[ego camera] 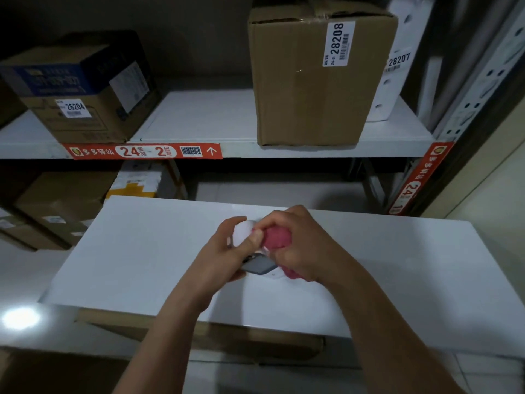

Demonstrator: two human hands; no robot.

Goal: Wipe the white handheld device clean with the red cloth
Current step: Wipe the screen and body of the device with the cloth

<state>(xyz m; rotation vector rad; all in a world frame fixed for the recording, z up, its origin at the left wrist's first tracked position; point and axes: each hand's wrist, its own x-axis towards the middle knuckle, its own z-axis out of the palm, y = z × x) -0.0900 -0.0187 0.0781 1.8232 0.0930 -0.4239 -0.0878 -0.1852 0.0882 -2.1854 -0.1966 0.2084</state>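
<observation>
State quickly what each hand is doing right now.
Left hand: grips the device.
Right hand: grips the cloth, pressed against the device.

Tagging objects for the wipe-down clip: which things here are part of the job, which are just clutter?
In the job:
left hand, holding the white handheld device
right hand, gripping the red cloth
white table beneath

Lying about:
cardboard box 28208
box 26204
white parcel 28207
red shelf label

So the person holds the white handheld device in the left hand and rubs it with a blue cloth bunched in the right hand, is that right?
Not quite: the bunched cloth is red, not blue, as the head view shows. The left hand does hold the white handheld device, and the right hand rubs it.
</observation>
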